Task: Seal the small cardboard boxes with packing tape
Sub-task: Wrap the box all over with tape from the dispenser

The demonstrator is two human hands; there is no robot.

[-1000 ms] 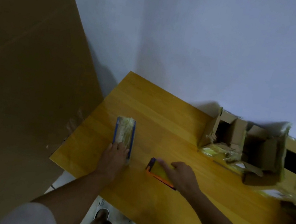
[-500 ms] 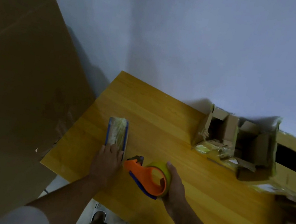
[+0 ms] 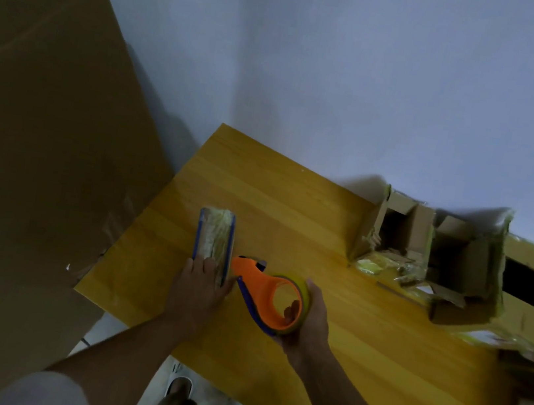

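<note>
Orange plastic is filling the right hand (image 3: 309,316) in the head view: its fingers are curling round the tape dispenser (image 3: 270,298), one fingertip showing through the roll's core, and its nose is sitting just beside the small box (image 3: 213,246) on the wooden table (image 3: 291,213). Taping seems to be just starting, so the next move is probably calling for the nose to land on that box's near end. Left hand (image 3: 199,287) is lying flat, fingers straight, pressing the box's near end down, while more open boxes (image 3: 430,258) are waiting well to the box's right.

Single head cam, wide-angle, tilted steeply down at table (image 3: 362,320) from its near edge. Close range. Wall (image 3: 347,75) at 12 o'clock, feet (image 3: 194,399) at 6. No second view.
</note>
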